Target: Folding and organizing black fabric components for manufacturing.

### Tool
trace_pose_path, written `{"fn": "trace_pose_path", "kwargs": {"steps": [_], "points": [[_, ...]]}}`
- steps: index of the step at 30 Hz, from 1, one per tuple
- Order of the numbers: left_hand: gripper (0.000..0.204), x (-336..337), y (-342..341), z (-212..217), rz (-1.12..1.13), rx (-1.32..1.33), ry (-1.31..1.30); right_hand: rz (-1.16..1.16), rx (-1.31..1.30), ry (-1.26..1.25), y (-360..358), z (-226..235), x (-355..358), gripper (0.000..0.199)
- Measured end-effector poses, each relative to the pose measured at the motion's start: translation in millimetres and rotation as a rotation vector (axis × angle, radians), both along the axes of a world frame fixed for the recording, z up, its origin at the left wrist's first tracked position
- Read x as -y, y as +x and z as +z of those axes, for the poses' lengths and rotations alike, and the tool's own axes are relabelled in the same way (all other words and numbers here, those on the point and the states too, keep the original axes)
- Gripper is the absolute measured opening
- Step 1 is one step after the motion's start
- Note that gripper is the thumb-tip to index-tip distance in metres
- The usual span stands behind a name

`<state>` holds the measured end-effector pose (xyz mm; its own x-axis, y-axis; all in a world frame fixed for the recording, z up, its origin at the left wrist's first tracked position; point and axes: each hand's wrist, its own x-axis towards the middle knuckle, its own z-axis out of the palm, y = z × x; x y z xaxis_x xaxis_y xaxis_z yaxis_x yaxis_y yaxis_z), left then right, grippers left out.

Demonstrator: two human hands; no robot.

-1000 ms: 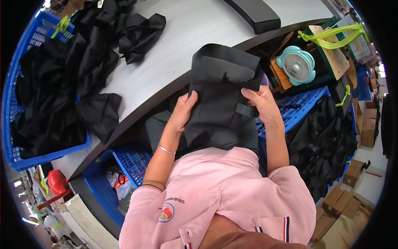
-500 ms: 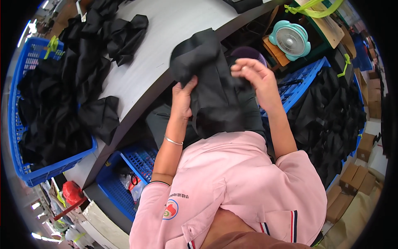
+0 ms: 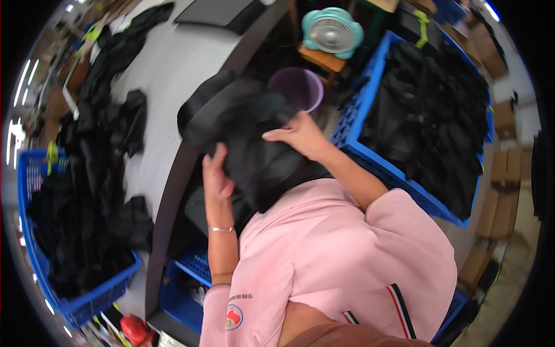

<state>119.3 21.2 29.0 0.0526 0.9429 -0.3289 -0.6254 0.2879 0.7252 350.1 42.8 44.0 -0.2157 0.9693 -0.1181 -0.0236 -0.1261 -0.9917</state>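
A piece of black cloth (image 3: pixel 245 124), folded and blurred by motion, is held up over my lap, its upper left part over the table's edge. My left hand (image 3: pixel 218 178) grips its left side, thumb pointing up, with the other fingers partly hidden. At its right edge my right hand (image 3: pixel 305 139) is closed on the cloth, thumb stretched along the near face. What lies under the cloth is hidden.
A blue crate (image 3: pixel 81 309) heaped with black cloth stands left of the grey table (image 3: pixel 153 75). Another blue crate (image 3: pixel 352 124) of black pieces is at the right. Beyond the cloth are a purple bucket (image 3: pixel 315 92) and a turquoise fan (image 3: pixel 332 32). Cardboard boxes (image 3: pixel 496 214) line the far right.
My right hand, apart from the cloth before, has come onto its right edge. The cloth has shifted left and spread wider. The whole view has turned, with the right crate now more fully seen.
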Motion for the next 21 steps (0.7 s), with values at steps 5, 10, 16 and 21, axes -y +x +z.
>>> {"fn": "trace_pose_path", "kwargs": {"steps": [5, 10, 16, 21], "points": [[0.042, -12, 9, -10, 0.171, -0.308, -0.057, -0.057, 0.108, 0.179, 7, 29, 24, 0.038], [0.039, -24, 9, -1, 0.157, -0.149, 0.069, 0.061, 0.150, 0.358, 42, 34, 38, 0.032], [0.039, -32, 48, 18, 0.197, -0.143, 0.185, -0.641, 0.536, 0.719, 54, 6, 31, 0.023], [0.036, -41, 78, 33, 0.205, -0.134, 0.195, -0.750, 0.385, 0.542, 74, 19, 53, 0.041]]}}
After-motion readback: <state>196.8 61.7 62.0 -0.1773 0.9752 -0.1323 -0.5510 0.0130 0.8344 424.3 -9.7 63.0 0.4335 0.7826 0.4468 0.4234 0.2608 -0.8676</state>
